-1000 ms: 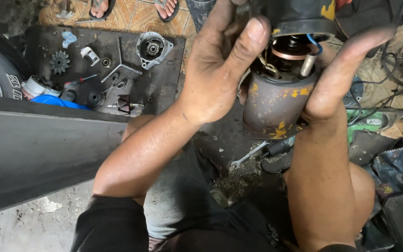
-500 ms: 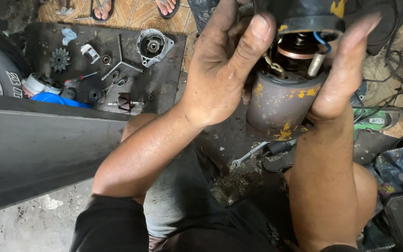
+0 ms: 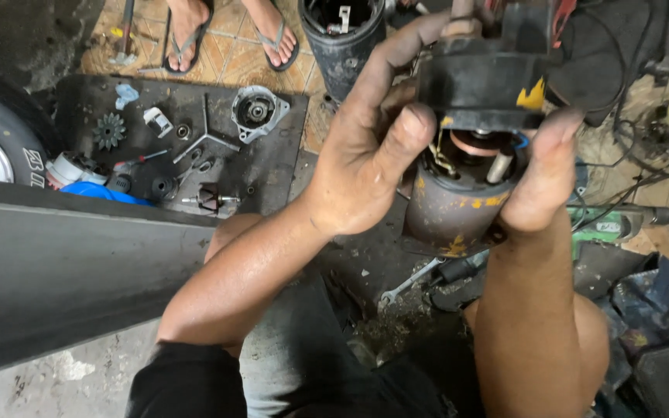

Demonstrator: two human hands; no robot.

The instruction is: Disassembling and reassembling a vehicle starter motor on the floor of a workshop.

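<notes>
I have the motor body [image 3: 452, 207], a grimy brown cylinder, held up in front of me with its long axis running roughly up and away from me, open end on top. My left hand [image 3: 365, 155] wraps its left flank, thumb pressed at the rim, fingers [image 3: 396, 58] reaching up behind the black end cap [image 3: 480, 89]. My right hand [image 3: 540, 182] clamps the right flank, thumb by the cap's lower edge. The cap sits tilted over the opening, not seated; the copper commutator [image 3: 475, 142] and brush leads show in the gap. Both hands are equally near, closed around the housing.
</notes>
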